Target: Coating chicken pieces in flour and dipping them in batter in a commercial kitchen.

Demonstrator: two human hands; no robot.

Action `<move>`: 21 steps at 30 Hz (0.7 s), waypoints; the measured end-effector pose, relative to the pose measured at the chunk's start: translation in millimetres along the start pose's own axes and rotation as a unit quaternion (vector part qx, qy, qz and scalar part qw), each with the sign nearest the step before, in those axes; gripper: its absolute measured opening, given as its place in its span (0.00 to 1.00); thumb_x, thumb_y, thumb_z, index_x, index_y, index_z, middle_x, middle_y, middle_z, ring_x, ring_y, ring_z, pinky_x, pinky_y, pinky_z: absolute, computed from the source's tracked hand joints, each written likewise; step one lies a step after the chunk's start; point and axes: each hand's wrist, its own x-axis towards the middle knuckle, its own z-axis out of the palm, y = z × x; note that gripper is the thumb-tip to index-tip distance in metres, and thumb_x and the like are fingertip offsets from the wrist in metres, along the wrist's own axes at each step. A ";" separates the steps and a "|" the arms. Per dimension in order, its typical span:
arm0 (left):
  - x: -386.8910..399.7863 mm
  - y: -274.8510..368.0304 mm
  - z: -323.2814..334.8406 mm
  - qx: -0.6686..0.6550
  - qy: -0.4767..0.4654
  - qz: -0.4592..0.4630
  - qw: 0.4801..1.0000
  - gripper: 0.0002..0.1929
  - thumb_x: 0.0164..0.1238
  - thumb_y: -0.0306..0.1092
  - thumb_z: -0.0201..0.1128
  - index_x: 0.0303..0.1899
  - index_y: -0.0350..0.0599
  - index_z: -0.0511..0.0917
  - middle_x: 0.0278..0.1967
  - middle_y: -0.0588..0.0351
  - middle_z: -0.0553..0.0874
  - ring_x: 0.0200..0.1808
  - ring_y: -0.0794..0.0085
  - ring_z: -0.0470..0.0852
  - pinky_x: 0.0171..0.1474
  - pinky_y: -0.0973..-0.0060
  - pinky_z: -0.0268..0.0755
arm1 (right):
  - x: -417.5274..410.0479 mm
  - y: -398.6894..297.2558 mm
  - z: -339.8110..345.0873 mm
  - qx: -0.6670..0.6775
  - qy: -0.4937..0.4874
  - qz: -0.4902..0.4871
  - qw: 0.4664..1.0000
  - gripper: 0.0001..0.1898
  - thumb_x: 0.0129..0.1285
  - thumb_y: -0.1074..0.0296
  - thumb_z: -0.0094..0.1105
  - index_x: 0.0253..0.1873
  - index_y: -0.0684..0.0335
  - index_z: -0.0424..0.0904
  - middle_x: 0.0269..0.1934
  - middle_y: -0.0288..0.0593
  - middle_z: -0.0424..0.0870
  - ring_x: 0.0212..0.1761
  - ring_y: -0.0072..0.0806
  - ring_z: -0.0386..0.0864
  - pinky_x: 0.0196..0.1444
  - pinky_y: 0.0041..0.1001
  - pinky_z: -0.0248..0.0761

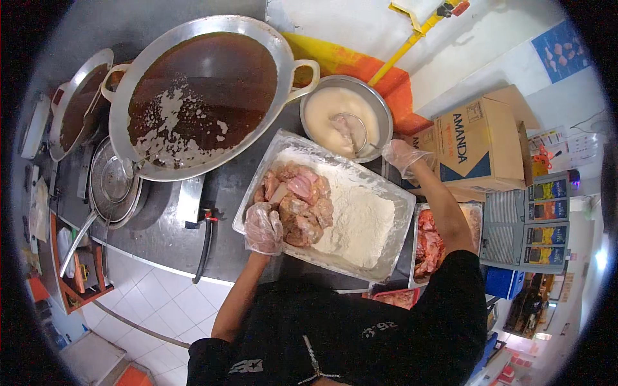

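A metal tray (403, 227) in front of me holds white flour (362, 222) and a pile of raw, coated chicken pieces (301, 207). My left hand (263, 229), in a clear plastic glove, is at the tray's left side against the chicken; whether its fingers grip a piece is hidden. Beyond the tray stands a round steel bowl (386, 103) of pale, milky batter (321, 106). A wire skimmer (363, 130) lies in the batter with raw chicken (342, 128) on it. My right hand (403, 153), gloved too, grips the skimmer's handle at the bowl's rim.
A large two-handled pan (120, 140) of dark oil with pale foam stands at upper left. Strainers (113, 193) and a second oil pan (59, 135) lie farther left. Cardboard boxes (478, 140) and a tray of red raw meat (427, 246) are at right. A hose (205, 251) hangs over the counter edge.
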 end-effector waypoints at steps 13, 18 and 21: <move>-2.8 -3.3 0.1 0.045 0.002 -0.003 0.999 0.09 0.62 0.31 0.57 0.40 0.38 0.72 0.37 0.42 0.77 0.39 0.48 0.76 0.43 0.55 0.69 | 33.3 -58.2 7.3 0.404 0.075 0.199 0.890 0.07 0.59 0.69 0.56 0.33 0.67 0.80 0.24 0.36 0.79 0.26 0.21 0.73 0.29 0.28 0.67; -0.4 -3.7 4.3 -0.006 -0.006 -0.008 1.000 0.11 0.64 0.34 0.56 0.41 0.36 0.73 0.38 0.40 0.78 0.40 0.45 0.75 0.45 0.53 0.68 | 26.7 -48.9 10.7 0.478 0.042 0.111 0.870 0.10 0.60 0.67 0.58 0.27 0.65 0.78 0.21 0.32 0.75 0.23 0.20 0.70 0.25 0.26 0.62; -2.8 -6.3 3.5 0.022 -0.011 0.002 1.000 0.11 0.65 0.34 0.55 0.42 0.36 0.72 0.40 0.40 0.78 0.42 0.45 0.75 0.46 0.54 0.68 | 23.0 -64.5 -2.7 0.554 0.003 0.201 0.808 0.13 0.62 0.65 0.59 0.24 0.62 0.77 0.19 0.30 0.73 0.19 0.18 0.67 0.20 0.24 0.58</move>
